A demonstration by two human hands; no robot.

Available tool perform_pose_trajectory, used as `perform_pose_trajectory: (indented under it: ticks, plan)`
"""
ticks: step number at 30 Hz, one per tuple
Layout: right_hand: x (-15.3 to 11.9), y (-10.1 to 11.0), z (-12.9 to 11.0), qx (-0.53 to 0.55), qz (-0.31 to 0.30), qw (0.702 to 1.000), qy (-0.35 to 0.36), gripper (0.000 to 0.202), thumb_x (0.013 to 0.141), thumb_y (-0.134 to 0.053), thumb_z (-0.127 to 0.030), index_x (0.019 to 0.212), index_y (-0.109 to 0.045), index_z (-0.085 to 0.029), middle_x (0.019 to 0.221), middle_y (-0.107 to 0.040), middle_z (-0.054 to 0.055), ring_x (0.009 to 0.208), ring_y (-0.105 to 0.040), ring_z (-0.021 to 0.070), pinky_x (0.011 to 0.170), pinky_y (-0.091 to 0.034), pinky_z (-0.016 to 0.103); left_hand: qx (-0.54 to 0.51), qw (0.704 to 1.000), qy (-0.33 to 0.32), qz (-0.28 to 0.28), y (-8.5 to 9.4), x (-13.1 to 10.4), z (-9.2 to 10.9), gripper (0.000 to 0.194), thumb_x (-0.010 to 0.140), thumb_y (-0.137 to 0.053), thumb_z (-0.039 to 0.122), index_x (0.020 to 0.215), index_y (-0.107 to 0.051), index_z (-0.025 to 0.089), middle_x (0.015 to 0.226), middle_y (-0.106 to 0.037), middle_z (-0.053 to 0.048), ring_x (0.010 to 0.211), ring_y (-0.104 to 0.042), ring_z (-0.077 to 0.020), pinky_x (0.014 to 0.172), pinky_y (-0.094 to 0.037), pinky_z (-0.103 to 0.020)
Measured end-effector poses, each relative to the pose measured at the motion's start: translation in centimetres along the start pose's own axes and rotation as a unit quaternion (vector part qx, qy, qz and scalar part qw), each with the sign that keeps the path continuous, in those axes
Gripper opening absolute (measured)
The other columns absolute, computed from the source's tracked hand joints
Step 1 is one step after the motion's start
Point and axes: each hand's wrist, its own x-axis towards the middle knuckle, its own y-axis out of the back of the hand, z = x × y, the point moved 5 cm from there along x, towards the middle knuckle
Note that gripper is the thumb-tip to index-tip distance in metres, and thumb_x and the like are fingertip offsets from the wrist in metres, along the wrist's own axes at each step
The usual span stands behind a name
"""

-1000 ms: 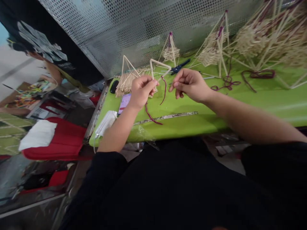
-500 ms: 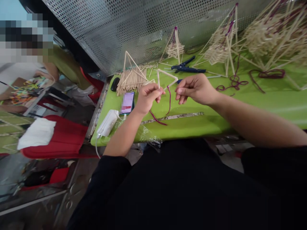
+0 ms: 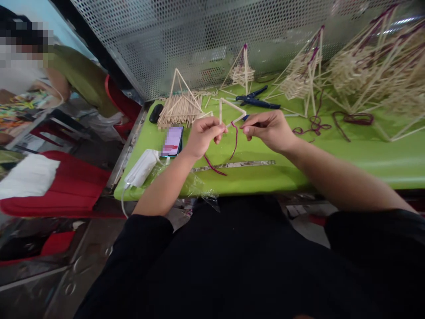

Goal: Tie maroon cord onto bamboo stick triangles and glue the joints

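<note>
Head view: a small stick frame is held up above the desk, directly between the two hands. Frame has a bent, roughly triangular outline of pale sticks; its near corner meets the left hand, its far right corner points toward the right hand.

Left hand: thumb and forefinger closed in a pinch on the near end of the frame, remaining fingers curled.

Right hand: thumb and forefinger close together, fingertips just beside the frame's lower right stick. Whether they grip anything, cannot tell.

Purple yarn is looped around the lower stick, between the two sets of fingertips; its tail hangs down in the gap. A second length of yarn shows below the left hand and crosses a patterned strip lying on the desk.

Surroundings: a pile of cut sticks and a phone beyond and left of the left hand; a white block with a cable nearer the desk's left end. Dark blue cutters lie beyond the right hand. A small stick pyramid stands behind the cutters, larger stick structures farther right. At far left, a co-worker in an olive top sits apart.
</note>
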Motion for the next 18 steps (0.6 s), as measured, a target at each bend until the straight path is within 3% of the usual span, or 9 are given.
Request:
perform_pose_trajectory:
  ticks: [7,13,18]
  plan:
    - [-0.3,0.0,0.0,0.033,-0.013,0.999,0.005,0.032,0.086,-0.108,-0.049,0.101,-0.095,-0.024,0.08,-0.08,0.003,0.062,-0.072,0.0166,0.059,-0.067,0.033,-0.009,1.0,0.006,0.003,-0.4,0.1,0.2,0.029,0.096,-0.091,0.044,0.079,-0.085,0.021,0.064,-0.071,0.003,0.054,-0.061,-0.004,0.051,-0.048,-0.018]
    - [-0.5,-0.3,-0.2,0.052,-0.036,0.998,-0.005,0.039,0.078,-0.112,-0.054,0.089,-0.088,-0.026,0.074,-0.077,0.001,0.054,-0.066,0.015,0.049,-0.059,0.031,0.004,1.0,0.02,0.009,-0.2,0.0,-0.5,0.027,0.097,-0.09,0.042,0.081,-0.084,0.021,0.065,-0.07,0.004,0.057,-0.062,-0.0042,0.054,-0.048,-0.018]
    - [-0.6,-0.3,-0.2,0.042,-0.012,0.999,-0.017,0.047,0.077,-0.111,-0.062,0.082,-0.08,-0.027,0.071,-0.073,0.0,0.052,-0.06,0.0155,0.048,-0.054,0.034,0.016,1.0,0.02,-0.007,-0.4,-0.2,-1.0,0.03,0.098,-0.089,0.045,0.081,-0.083,0.021,0.068,-0.071,0.003,0.056,-0.061,-0.0043,0.054,-0.047,-0.02]
